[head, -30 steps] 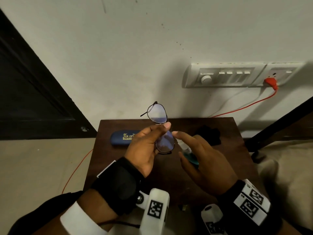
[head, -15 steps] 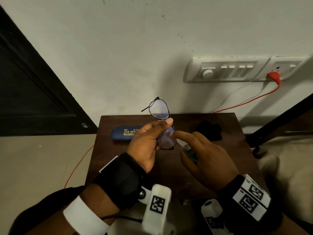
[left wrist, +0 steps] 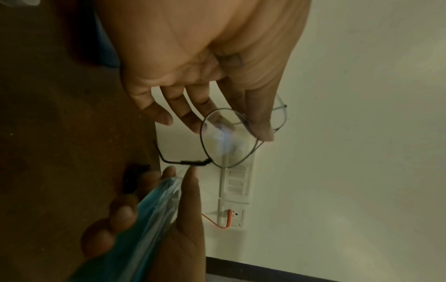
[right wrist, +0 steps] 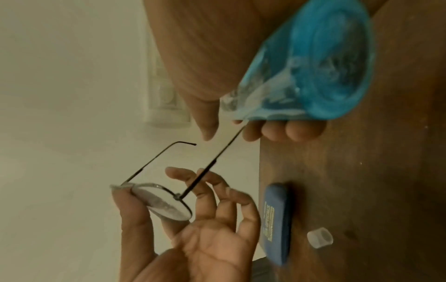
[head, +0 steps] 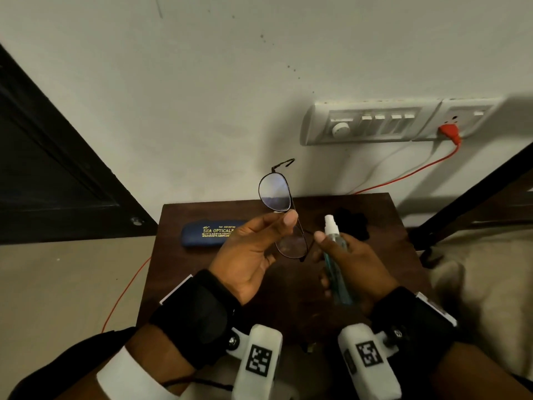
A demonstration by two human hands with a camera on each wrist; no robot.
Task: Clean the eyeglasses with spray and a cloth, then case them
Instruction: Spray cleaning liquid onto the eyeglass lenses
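Two hands share the job: your left hand pinches the eyeglasses at the bridge, above the worktop, while your right hand wraps the spray bottle. Aim the nozzle squarely at one lens and keep the temple arm clear of your thumb. Behind lie the blue case and a dark cloth; a small clear cap sits near the case.

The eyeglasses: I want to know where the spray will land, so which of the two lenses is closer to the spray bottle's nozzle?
The lower lens of the eyeglasses, beside the spray bottle; the upper lens stands above the left hand.
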